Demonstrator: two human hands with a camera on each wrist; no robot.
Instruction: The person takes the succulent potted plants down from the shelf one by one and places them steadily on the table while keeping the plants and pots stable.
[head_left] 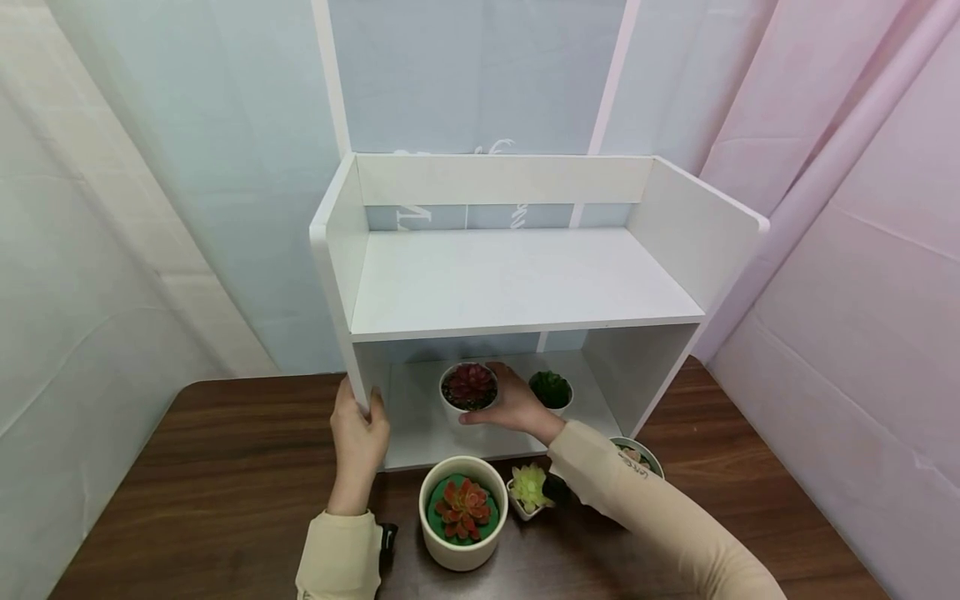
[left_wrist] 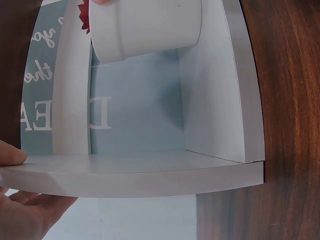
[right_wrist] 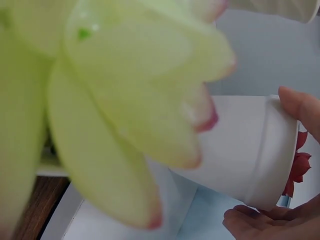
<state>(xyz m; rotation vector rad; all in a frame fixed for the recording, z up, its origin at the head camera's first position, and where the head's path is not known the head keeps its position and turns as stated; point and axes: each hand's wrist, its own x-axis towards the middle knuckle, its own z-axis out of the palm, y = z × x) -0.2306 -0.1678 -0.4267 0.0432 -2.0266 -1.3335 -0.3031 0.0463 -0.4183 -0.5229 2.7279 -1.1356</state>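
Observation:
My right hand (head_left: 513, 406) holds a white pot (right_wrist: 240, 145) with a dark red succulent (head_left: 470, 386) by its rim, thumb and fingers on opposite sides. The pot stands in the lower compartment of a white shelf unit (head_left: 525, 279), left of the middle. With my left hand (head_left: 360, 437) I grip the front edge of the unit's left side panel (left_wrist: 130, 182), thumb on one face and fingers on the other. Behind my right hand, in the same compartment, sits a smaller white pot with a dark green succulent (head_left: 551, 389).
On the brown wooden table (head_left: 225, 475), before the shelf, stand a cream pot with an orange-red succulent (head_left: 462, 510) and a small pot with a light green succulent (head_left: 529, 486). Another potted plant (head_left: 637, 457) is partly hidden by my right sleeve. Curtains (head_left: 847, 275) hang around.

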